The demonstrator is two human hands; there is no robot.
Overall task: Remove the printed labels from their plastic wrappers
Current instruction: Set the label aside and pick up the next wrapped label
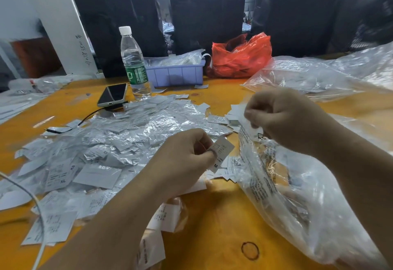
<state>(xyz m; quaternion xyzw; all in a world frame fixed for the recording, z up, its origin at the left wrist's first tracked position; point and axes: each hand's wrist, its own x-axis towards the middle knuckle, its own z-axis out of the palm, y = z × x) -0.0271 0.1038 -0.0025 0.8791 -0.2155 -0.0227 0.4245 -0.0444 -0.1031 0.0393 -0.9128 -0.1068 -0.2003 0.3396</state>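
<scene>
Head view: the left hand (187, 155) pinches a small stack of printed labels (221, 152) between curled fingers and thumb, holding it just above the orange table (214, 212). The labels are white paper rectangles with fine grey print; the lowest one visible carries a bold "M" near its bottom edge.

The right hand (282, 118) is raised a little higher and to the right, its fingers curled round the top edge of a clear plastic wrapper (276, 176). This wrapper is crinkled, glossy and printed with a column of small black text, and it hangs down from the fingers to the table.

To the left, a wide pile of loose labels and empty wrappers (110, 142) covers the table; some labels show "XL" and "XS". At the pile's far edge a smartphone (112, 95) lies face up, tilted on a dark base, with a water bottle (134, 63) standing just beside it. Behind the bottle sits a lilac plastic bin (176, 74) holding more wrapped items, and next to that a red plastic bag (242, 55). A large clear bag (319, 72) lies at the far right.
</scene>
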